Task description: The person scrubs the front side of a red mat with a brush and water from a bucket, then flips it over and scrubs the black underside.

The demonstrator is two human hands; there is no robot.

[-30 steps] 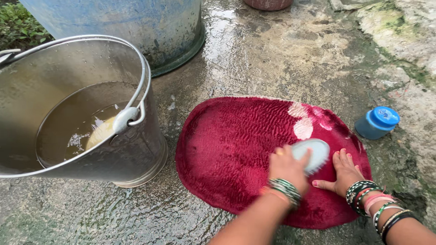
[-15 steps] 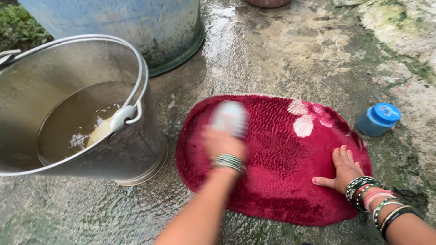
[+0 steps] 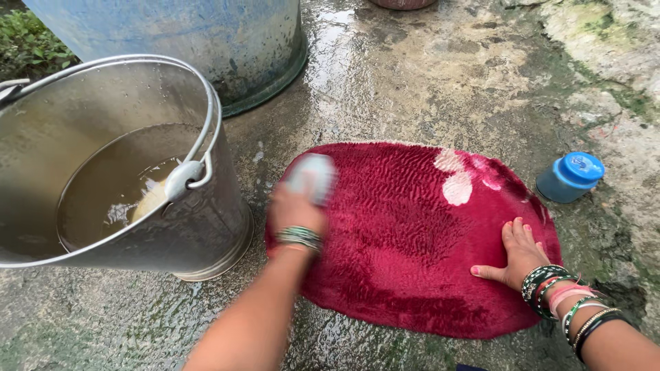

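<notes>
A dark red oval mat (image 3: 405, 227) lies flat on wet concrete, with pale patches near its far right edge. My left hand (image 3: 297, 206), blurred by motion, is closed around a pale scrub brush (image 3: 313, 175) at the mat's left end. My right hand (image 3: 521, 257) rests flat with fingers spread on the mat's right end, pinning it down. Both wrists carry several bangles.
A steel bucket (image 3: 206, 233) of murky water stands left of the mat, its handle folded over the rim. A large blue drum (image 3: 227, 41) stands behind it. A small blue-lidded jar (image 3: 570, 177) sits right of the mat. Plants (image 3: 27, 41) grow at the far left.
My left hand has swept the brush from the mat's right side, beside my right hand, across to its left end. My right hand has stayed pressed in place.
</notes>
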